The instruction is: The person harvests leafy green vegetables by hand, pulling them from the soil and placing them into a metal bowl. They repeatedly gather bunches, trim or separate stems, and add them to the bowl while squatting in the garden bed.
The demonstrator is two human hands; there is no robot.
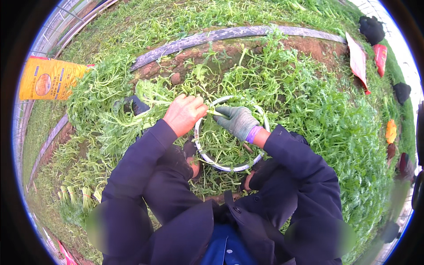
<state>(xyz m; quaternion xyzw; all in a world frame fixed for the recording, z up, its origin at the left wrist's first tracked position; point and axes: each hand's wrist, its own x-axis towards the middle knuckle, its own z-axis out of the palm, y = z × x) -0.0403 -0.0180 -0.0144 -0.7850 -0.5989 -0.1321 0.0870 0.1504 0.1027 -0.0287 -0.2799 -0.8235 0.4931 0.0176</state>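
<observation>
My bare left hand (187, 112) is closed around the stems of leafy green plants (155, 101), whose leaves point to the left. My right hand (237, 121), in a grey-green knit glove with a purple cuff, pinches the stem ends just right of the left hand. Both hands are over the left and upper part of a round basin with a pale rim (228, 168), which stands between my feet. Loose green stems and leaves (222, 145) lie inside the rim. More leafy cuttings (116, 129) lie beside my left forearm.
Dense leafy plants (344, 132) grow on the right. A yellow printed sack (54, 79) is at the far left, with banded bundles of stems (86, 197) at the lower left. A grey strip (212, 36) curves across the soil ahead. Red and white bags (358, 59) lie at the upper right.
</observation>
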